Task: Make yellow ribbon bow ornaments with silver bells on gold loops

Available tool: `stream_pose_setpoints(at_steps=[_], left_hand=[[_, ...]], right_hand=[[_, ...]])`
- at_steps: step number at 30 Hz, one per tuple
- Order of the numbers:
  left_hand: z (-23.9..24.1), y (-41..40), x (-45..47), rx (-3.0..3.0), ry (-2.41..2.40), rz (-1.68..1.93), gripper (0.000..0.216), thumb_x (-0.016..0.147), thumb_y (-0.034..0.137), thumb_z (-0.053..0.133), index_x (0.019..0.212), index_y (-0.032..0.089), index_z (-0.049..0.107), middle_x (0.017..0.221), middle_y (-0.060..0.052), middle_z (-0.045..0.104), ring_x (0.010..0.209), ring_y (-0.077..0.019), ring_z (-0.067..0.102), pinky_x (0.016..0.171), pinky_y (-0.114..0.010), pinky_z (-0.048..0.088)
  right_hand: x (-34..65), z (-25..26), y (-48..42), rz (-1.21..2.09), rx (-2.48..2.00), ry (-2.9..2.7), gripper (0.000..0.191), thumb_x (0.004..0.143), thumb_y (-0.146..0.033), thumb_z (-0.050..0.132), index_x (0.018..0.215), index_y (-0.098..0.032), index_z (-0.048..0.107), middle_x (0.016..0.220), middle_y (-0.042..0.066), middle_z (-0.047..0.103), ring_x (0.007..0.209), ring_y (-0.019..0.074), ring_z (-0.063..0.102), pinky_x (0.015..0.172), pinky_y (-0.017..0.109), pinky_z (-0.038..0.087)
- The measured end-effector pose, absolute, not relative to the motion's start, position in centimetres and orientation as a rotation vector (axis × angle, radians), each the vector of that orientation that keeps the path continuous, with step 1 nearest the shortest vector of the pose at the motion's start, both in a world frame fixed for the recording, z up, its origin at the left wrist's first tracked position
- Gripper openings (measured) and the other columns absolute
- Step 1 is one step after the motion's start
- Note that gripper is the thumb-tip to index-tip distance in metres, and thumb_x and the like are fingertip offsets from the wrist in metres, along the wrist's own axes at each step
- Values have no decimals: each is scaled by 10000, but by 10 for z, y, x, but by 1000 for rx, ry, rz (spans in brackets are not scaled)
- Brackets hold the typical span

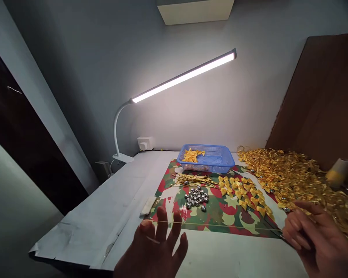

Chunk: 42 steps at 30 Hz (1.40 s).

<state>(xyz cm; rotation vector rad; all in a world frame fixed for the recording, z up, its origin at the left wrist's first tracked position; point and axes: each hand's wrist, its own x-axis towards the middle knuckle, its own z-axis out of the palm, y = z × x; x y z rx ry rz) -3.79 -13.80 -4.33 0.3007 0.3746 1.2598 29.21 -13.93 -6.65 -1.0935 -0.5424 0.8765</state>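
Note:
A thin gold cord [208, 224] stretches almost level between my two hands, above the table's near side. My left hand [155, 247] has the cord's left end at its thumb and index finger, the other fingers spread. My right hand [313, 235] is closed at the cord's right end. A slim dark tool [274, 228] with thin prongs pokes out of those fingers; its kind is unclear. Beyond the cord lie silver bells [197, 197] in a heap, yellow ribbon bows [245, 193] in rows and a bundle of gold cords [195, 180].
A patterned mat [229, 220] covers part of the white table [113, 204]. Behind stands a blue basket [217, 164] holding more bows. Gold strung pieces [292, 173] pile up at right, near a thread cone [338, 172]. A lit lamp [185, 75] reaches overhead.

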Motion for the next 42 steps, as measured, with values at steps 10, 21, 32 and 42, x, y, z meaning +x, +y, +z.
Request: stream_pose_setpoints(at_steps=[10,21,32,42], left_hand=[[-48,-127,-69,639,922,1456,132,844,458,952,821,346,885,1085,17,944,1220,-301,832,906,-362,721],[-44,-82,-98,1973,1991,1091,452,881,344,722,1233,131,907,1769,-286,507,1718,-530,202,1338,-759,134],[-59,-84,-102,2303,2308,298,509,1108,352,481,1439,130,797,1784,-247,479,1688,-541,318,1256,-860,259],[-61,-84,-104,2339,2263,301,552,1098,368,457,1463,94,767,1745,-238,535,1654,-528,406,1212,-804,412]], right_hand=[[293,-86,-139,886,-1111,-579,540,767,-655,973,1064,-304,688,625,-74,470,545,90,412,492,154,398],[282,-70,-149,930,-1220,-627,691,704,-791,956,1082,-280,684,612,-63,553,557,106,441,546,221,400],[273,-69,-145,993,-1195,-759,734,731,-802,938,1138,-237,705,613,-71,566,517,96,443,533,239,358],[252,-62,-144,1071,-1144,-780,754,731,-829,923,1109,-223,683,630,-71,570,512,92,409,525,253,277]])
